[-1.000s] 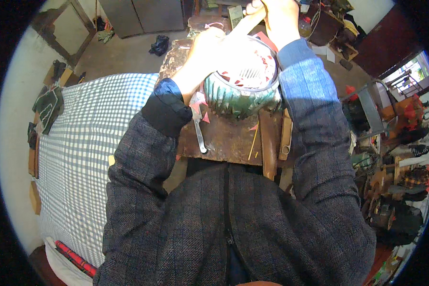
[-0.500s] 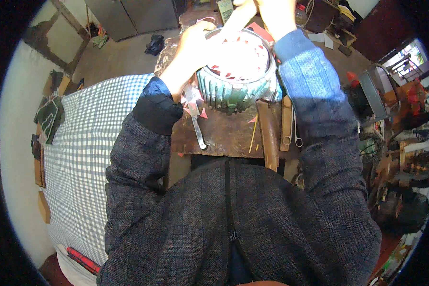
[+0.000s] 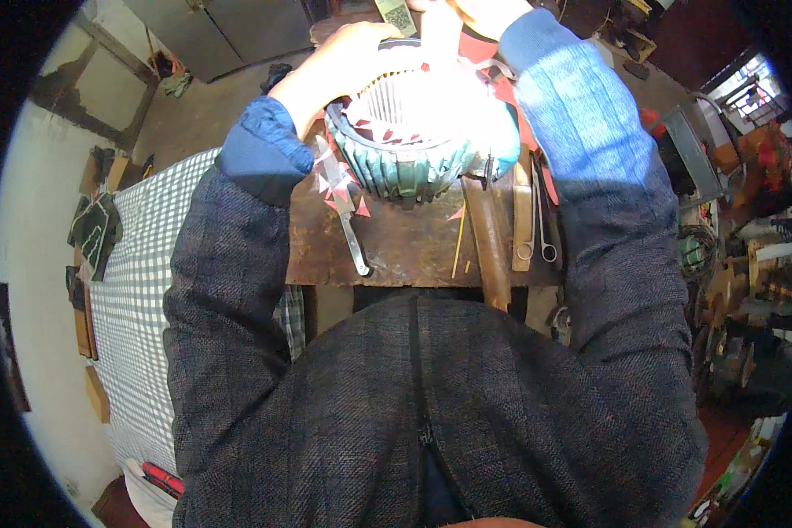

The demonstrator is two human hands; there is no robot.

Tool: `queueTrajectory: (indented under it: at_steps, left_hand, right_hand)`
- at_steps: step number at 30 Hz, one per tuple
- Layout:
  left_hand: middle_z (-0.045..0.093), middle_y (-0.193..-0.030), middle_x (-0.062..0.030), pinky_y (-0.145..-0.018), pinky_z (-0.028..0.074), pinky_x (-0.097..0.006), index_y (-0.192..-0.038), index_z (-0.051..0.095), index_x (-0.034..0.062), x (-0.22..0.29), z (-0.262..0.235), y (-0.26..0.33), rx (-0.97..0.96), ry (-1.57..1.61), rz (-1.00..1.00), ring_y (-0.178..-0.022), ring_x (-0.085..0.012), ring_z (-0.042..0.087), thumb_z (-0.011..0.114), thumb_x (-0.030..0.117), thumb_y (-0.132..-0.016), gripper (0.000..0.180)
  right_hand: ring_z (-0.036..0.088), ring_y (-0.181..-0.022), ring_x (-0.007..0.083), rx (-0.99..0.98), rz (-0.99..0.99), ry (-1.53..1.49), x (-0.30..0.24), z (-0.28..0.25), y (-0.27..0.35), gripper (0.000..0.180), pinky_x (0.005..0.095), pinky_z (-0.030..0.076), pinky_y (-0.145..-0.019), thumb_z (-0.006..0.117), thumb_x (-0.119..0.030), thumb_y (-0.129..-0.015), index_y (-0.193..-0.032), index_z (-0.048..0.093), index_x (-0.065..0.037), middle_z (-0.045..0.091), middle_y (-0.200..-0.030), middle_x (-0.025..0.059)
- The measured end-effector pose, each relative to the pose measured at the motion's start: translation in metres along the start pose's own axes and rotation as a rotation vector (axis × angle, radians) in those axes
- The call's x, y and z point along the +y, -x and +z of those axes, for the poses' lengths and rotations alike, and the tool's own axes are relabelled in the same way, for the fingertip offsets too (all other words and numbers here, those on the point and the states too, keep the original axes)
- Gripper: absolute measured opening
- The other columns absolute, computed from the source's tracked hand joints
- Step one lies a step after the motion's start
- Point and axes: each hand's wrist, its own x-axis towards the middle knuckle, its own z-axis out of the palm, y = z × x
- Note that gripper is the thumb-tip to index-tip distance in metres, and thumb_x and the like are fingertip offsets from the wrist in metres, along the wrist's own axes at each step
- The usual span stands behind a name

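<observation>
Teal drum (image 3: 405,172); grey-white checked cloth (image 3: 145,299)

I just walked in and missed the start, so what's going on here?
A person has both bare hands at a round, green, ribbed object on a dark wooden table. The left hand is at its left rim. The right hand is by its far side, partly out of the picture; glare hides whether it grips anything. Nearer the person, a knife lies on the left with pink scraps around it, and scissors lie on the right.
</observation>
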Motion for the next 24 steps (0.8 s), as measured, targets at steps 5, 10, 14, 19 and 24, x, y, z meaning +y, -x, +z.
queueTrajectory:
  at_steps: [5, 10, 14, 19, 24]
  left_hand:
    - [0.075, -0.097, -0.0081, -0.069, 0.057, -0.030, -0.119, 0.072, 0.0066, 0.002, -0.007, 0.003, -0.054, 0.078, -0.059, -0.077, -0.0154, 0.069, 0.074, 0.033, -0.094, 0.036]
    - [0.075, -0.105, -0.0047, -0.086, 0.056, -0.030, -0.122, 0.071, 0.0043, -0.009, -0.001, -0.006, 0.019, 0.123, 0.073, -0.093, -0.0129, 0.068, 0.075, 0.029, -0.095, 0.036]
    - [0.077, -0.110, -0.0102, -0.091, 0.056, -0.031, -0.124, 0.074, 0.0062, -0.026, 0.001, -0.008, 0.058, 0.148, 0.075, -0.098, -0.0186, 0.072, 0.080, 0.033, -0.090, 0.044]
    - [0.077, -0.111, -0.0109, -0.087, 0.058, -0.034, -0.119, 0.074, 0.0023, -0.032, -0.007, -0.013, -0.001, 0.070, 0.231, -0.096, -0.0194, 0.072, 0.079, 0.023, -0.090, 0.036]
    - [0.074, -0.120, -0.0128, -0.095, 0.054, -0.033, -0.123, 0.069, -0.0023, 0.002, -0.003, 0.012, 0.213, 0.218, 0.082, -0.106, -0.0168, 0.069, 0.077, 0.027, -0.092, 0.044]
  right_hand:
    - [0.047, -0.051, 0.0107, 0.373, -0.318, 0.223, 0.028, 0.017, 0.013, 0.034, 0.0288, 0.036, -0.048, 0.064, -0.029, -0.103, -0.077, 0.064, -0.007, 0.054, -0.063, -0.0005]
    - [0.048, -0.051, 0.0091, 0.461, -0.633, 0.522, 0.029, 0.027, 0.018, 0.033, 0.0286, 0.036, -0.047, 0.065, -0.030, -0.102, -0.079, 0.065, -0.006, 0.055, -0.061, -0.0011]
    - [0.043, -0.046, 0.0076, 0.267, -0.143, -0.190, -0.009, 0.019, 0.049, 0.033, 0.0256, 0.033, -0.043, 0.061, -0.035, -0.104, -0.080, 0.058, -0.011, 0.044, -0.056, -0.0060]
    - [0.070, -0.086, 0.0498, 0.557, -0.482, 1.234, 0.029, 0.074, 0.056, 0.023, 0.0582, 0.055, -0.073, 0.063, -0.024, -0.093, -0.099, 0.057, -0.003, 0.069, -0.090, 0.0274]
    - [0.071, -0.088, 0.0473, 0.544, -0.227, 0.973, 0.003, 0.055, 0.055, 0.030, 0.0511, 0.058, -0.078, 0.063, -0.026, -0.098, -0.102, 0.058, 0.003, 0.070, -0.087, 0.0260]
